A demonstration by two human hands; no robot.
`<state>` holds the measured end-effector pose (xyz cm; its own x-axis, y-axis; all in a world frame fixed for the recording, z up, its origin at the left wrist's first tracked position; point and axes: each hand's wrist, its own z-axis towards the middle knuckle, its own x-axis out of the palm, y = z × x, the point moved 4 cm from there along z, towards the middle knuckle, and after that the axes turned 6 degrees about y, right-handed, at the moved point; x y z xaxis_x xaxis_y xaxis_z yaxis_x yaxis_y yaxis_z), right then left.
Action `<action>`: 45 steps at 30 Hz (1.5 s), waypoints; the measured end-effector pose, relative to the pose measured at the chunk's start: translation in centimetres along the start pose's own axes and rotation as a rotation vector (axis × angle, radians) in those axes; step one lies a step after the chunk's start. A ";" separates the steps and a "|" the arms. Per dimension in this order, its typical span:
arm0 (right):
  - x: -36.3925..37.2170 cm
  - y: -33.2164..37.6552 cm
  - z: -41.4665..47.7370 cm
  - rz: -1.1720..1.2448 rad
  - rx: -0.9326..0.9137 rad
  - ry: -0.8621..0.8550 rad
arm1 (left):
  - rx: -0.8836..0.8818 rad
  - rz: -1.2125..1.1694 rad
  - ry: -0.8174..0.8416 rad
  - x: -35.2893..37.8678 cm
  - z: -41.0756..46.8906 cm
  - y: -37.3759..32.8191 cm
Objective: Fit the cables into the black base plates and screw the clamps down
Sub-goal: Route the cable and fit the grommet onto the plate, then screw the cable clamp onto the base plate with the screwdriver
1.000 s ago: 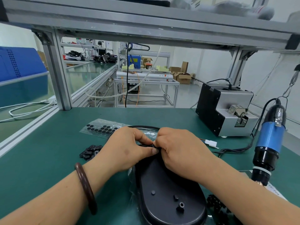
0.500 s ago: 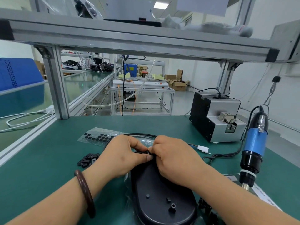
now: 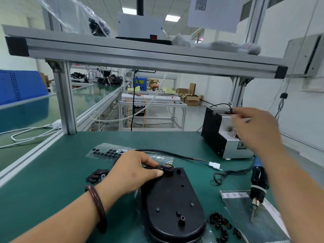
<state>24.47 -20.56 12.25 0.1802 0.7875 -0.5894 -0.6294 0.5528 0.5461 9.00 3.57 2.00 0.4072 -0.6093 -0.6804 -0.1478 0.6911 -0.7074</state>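
One cable (image 3: pixel 184 156), pinched by the left hand (image 3: pixel 133 172), sits at the base plate (image 3: pixel 173 199) on the surface (image 3: pixel 52 181); right hand (image 3: pixel 257 130), grip lost in blur, hovers by the screw feeder (image 3: pixel 213 137): a screw seems needed next.

Tabletop (image 3: pixel 52 181): dark green, plain.
Base plate (image 3: pixel 171 199): matt black all over.
Cable (image 3: pixel 184 156): black sheath; connector (image 3: pixel 214 166) white.
Clear bag (image 3: pixel 107 152): rows of black round dots.
Small parts (image 3: pixel 96 175) left of the plate: black. Small pieces (image 3: pixel 220 221) right of it: black.
Screwdriver (image 3: pixel 258 179): blue upper body, black lower body.
Feeder box (image 3: pixel 213 135): black side panel, silver-grey casing.
Bracelet (image 3: pixel 98 204) on the left wrist: dark brown, glossy.
Frame rail (image 3: pixel 140 55): silver, black end caps.
Crate (image 3: pixel 21 86): bright blue.
Hanging sheet (image 3: pixel 213 13): white, black square code.
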 end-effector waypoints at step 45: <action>5.0 5.4 0.4 1.685 0.186 0.510 | 0.018 0.050 0.016 0.1 -0.5 0.2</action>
<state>22.22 -13.54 12.52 -0.7664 0.3453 0.5417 0.2270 -0.6432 0.7312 8.59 3.48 1.70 0.3848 -0.5801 -0.7179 -0.1517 0.7275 -0.6692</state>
